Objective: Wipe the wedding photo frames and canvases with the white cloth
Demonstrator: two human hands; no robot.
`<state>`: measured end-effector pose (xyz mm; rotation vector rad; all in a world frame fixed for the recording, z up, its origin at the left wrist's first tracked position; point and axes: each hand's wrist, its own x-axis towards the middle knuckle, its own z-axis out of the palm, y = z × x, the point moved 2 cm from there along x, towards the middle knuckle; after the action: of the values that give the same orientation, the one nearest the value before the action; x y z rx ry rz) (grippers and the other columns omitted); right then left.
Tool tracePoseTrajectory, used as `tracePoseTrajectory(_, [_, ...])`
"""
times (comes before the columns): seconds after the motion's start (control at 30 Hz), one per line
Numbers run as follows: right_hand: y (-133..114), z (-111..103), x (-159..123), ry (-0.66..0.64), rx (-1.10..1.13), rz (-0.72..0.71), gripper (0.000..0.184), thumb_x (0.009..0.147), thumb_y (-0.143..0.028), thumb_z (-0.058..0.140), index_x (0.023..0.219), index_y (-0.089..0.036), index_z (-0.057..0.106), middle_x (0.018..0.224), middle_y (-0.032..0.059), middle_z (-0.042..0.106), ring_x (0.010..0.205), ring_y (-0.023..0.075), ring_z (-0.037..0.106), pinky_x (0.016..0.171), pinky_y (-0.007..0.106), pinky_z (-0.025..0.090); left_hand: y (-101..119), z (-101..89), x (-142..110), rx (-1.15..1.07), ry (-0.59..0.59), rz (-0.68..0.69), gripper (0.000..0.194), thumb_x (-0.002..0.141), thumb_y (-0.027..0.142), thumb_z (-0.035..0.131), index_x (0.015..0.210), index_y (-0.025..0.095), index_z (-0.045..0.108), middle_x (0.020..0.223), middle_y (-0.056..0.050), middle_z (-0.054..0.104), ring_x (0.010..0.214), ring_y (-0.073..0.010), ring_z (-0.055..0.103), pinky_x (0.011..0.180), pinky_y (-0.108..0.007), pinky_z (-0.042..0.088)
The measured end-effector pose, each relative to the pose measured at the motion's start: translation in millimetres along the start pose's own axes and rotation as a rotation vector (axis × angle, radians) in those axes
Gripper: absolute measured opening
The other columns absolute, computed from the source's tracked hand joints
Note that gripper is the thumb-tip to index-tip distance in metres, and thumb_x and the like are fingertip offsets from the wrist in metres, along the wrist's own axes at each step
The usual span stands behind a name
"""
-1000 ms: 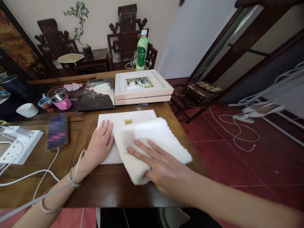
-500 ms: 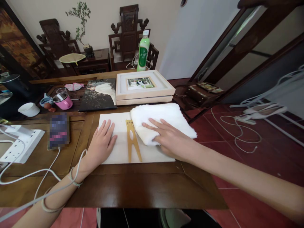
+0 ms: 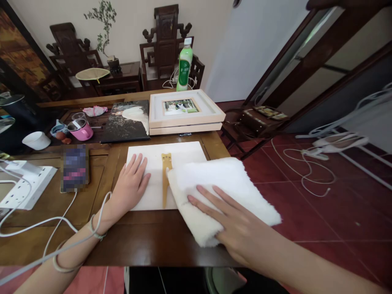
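Note:
My left hand (image 3: 131,181) lies flat on the left side of a white board (image 3: 150,157), its fingers stretched out. My right hand (image 3: 237,222) holds a thick, folded white fluffy towel (image 3: 211,175) at its near side. Several fingers rest on top of the towel, and my thumb is hidden. The towel covers the right part of the board and reaches past its near edge over the wooden table. A flat yellow tool (image 3: 165,179) with a cat-shaped head lies on the board between my hands; one of its two legs is hidden by the towel.
Stacked wooden picture frames (image 3: 186,124) and a dark photo panel (image 3: 125,122) lie behind the board. A green bottle (image 3: 184,67) stands farther back. To the left are a pink mug (image 3: 80,130), a phone (image 3: 75,167), a power strip (image 3: 29,185) and white cables.
My right hand has drawn the towel toward me and to the right, uncovering the board's far right part. The tool's right leg is now covered. My left hand has stayed in place.

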<state>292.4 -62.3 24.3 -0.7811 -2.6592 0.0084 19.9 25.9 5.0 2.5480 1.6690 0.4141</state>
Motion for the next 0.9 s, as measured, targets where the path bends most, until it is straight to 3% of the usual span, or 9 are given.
tracePoseTrajectory(0.1, [25,2,9,-0.034,0.017,0.016,0.027,0.067,0.004,0.053,0.06,-0.016,0.069,0.149,0.0144,0.047,0.144,0.0377,0.029,0.117,0.059,0.027,0,0.2,0,-0.003,-0.001,0.01,0.052,0.103,0.039,0.03,0.147,0.013,0.037,0.158,-0.018,0.034,0.149,-0.0331,0.022,0.114,-0.059,0.031])
tracePoseTrajectory(0.27, [87,2,37,-0.2,0.017,0.068,0.035,0.067,0.006,0.052,0.082,-0.015,0.076,0.15,0.0142,0.045,0.144,0.0367,0.029,0.114,0.063,0.028,0,-0.6,0,-0.008,0.004,0.009,0.051,0.103,0.039,0.031,0.148,0.016,0.037,0.158,-0.017,0.033,0.15,-0.0323,0.021,0.115,-0.058,0.031])
tracePoseTrajectory(0.4, [130,5,49,-0.186,0.004,0.111,0.049,0.064,0.009,0.046,0.094,-0.016,0.075,0.151,0.0092,0.045,0.145,0.0319,0.028,0.115,0.062,0.028,-1,-0.6,0,-0.01,-0.017,0.01,0.051,0.103,0.039,0.031,0.148,0.015,0.037,0.159,-0.017,0.032,0.15,-0.0329,0.021,0.115,-0.058,0.031])
tracePoseTrajectory(0.5, [141,7,51,-0.156,0.031,0.139,0.051,0.063,0.01,0.041,0.09,-0.017,0.075,0.15,0.0074,0.046,0.146,0.0301,0.026,0.115,0.064,0.026,-2,-0.4,0,-0.016,-0.012,0.013,0.051,0.103,0.039,0.031,0.148,0.017,0.036,0.159,-0.016,0.033,0.15,-0.0319,0.02,0.116,-0.058,0.03])
tracePoseTrajectory(0.63, [124,5,41,-0.155,0.053,0.144,0.048,0.064,0.009,0.041,0.087,-0.016,0.074,0.15,0.009,0.046,0.146,0.0326,0.023,0.114,0.066,0.025,-2,-0.7,0,-0.013,-0.012,0.015,0.052,0.102,0.039,0.031,0.148,0.015,0.036,0.158,-0.017,0.033,0.15,-0.0325,0.02,0.115,-0.059,0.031])
tracePoseTrajectory(0.9, [33,-1,-7,-0.062,0.102,0.06,0.037,0.063,0.007,0.042,0.063,-0.019,0.069,0.151,0.0054,0.045,0.148,0.0326,0.02,0.118,0.066,0.02,0,-0.4,0,-0.012,-0.01,0.005,0.051,0.103,0.039,0.031,0.149,0.017,0.036,0.159,-0.016,0.032,0.15,-0.032,0.021,0.115,-0.057,0.031])
